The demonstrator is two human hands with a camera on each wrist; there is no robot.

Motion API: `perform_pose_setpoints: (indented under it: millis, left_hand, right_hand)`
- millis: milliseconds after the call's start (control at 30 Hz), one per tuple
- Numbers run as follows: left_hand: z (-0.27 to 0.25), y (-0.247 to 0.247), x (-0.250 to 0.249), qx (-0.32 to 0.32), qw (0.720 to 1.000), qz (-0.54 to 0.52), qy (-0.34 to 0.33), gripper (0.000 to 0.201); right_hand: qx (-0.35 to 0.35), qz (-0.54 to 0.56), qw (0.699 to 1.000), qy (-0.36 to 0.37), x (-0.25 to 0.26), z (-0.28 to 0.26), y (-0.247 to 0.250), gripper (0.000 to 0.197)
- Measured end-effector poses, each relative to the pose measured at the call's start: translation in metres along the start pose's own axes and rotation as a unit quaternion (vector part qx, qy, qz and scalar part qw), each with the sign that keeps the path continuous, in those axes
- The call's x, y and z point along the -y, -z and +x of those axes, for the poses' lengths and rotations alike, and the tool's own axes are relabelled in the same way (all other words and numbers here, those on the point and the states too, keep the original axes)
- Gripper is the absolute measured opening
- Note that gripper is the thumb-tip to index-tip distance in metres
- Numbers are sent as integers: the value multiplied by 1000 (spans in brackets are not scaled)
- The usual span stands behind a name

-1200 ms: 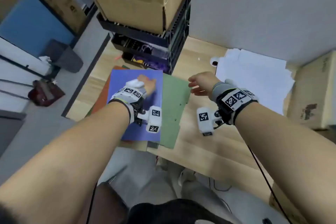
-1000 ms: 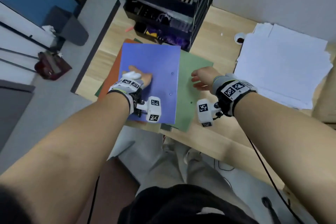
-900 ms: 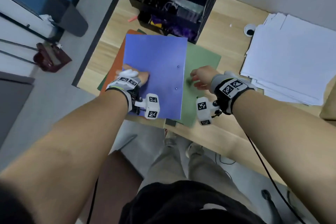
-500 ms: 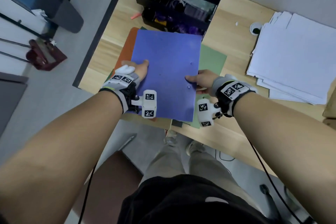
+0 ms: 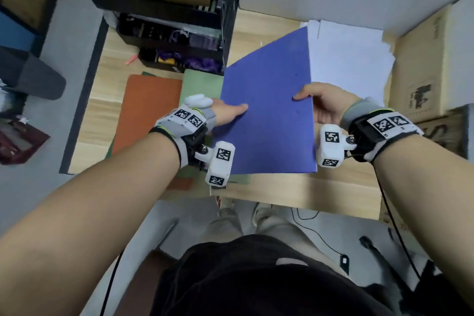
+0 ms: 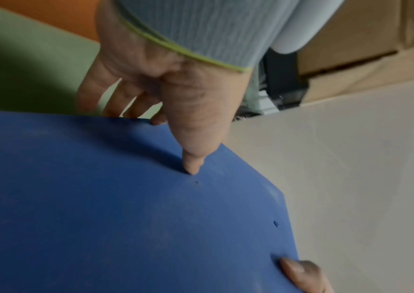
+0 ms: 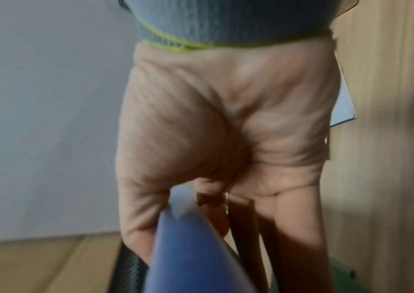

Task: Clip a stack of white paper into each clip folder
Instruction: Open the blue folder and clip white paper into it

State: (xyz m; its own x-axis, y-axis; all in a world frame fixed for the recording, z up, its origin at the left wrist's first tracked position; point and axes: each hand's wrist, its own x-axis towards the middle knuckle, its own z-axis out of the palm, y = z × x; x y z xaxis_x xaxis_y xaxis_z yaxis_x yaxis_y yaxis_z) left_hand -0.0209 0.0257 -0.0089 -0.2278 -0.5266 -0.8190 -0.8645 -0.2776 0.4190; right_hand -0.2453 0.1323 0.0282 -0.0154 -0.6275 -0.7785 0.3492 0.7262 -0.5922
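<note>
Wooden desk [image 5: 295,187] under both of my hands, with a black crate rack [image 5: 179,41] beyond my left hand and cardboard boxes [image 5: 423,72] off to the right of my right hand. What has changed over the last second or so: the blue clip folder [image 5: 269,115] is no longer lying flat on top of the other folders under my left palm. I now have it lifted clear of them and swung over toward my right side, so it sits between my 2 hands, tilted, with its far corner overlapping the stack of white paper [image 5: 348,59] that lies beyond my right hand.

My left hand [image 5: 225,113] pinches the folder's left edge, thumb on top and fingers tucked beneath, as the left wrist view shows plainly. My right hand [image 5: 325,105] pinches the right edge the same way, thumb on the cover and fingers curled under it.

Left behind, beside and below my left hand, are the green folder [image 5: 202,82] and the orange folder [image 5: 148,108], both closed on the desk.

I read this as 1 folder separated from the pile and brought beside the paper. It is closed, so opening it and loading paper comes next; no folder looks filled yet.
</note>
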Motion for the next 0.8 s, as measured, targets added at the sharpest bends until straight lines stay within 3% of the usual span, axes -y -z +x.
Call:
perform_pose_setpoints:
  millis: [100,167,233,300,333,400,467,567,600,733,800]
  left_hand:
    - [-12,-17,-44,46,998,-8,-51,100]
    - [-18,-25,-69,71,993,-31,-87,114]
    - [-29,-35,-93,114,985,-69,-106,108]
    - [-41,-41,-111,159,973,-120,-111,83]
    - [-44,-42,-116,177,966,-145,-119,76]
    - [-44,-44,-122,193,957,-179,-121,81]
    - [-34,-45,-120,156,958,-213,-114,84]
    - [-11,-40,-106,23,966,-224,-127,36]
    - [-3,-37,-98,10,968,-219,-125,30]
    - [10,-27,-71,44,968,-221,-112,27]
    - [23,-25,-52,40,975,-191,-102,38]
  right_hand:
    - [19,90,994,58,14,-28,11,38]
    - [18,72,994,83,19,-39,15,40]
    - [15,14,995,96,21,-48,21,34]
    - [26,-44,994,94,22,-51,21,23]
    - [34,-59,994,86,22,-49,20,26]
    - [22,-64,995,72,21,-46,22,40]
    - [2,-62,996,64,16,-38,25,41]
    - [-74,-76,993,49,3,-21,33,23]
    - [-112,-75,990,49,-2,-16,36,16]
    - [-258,-127,958,23,-25,-1,58,13]
    - [-267,-144,953,-15,-39,2,66,15]
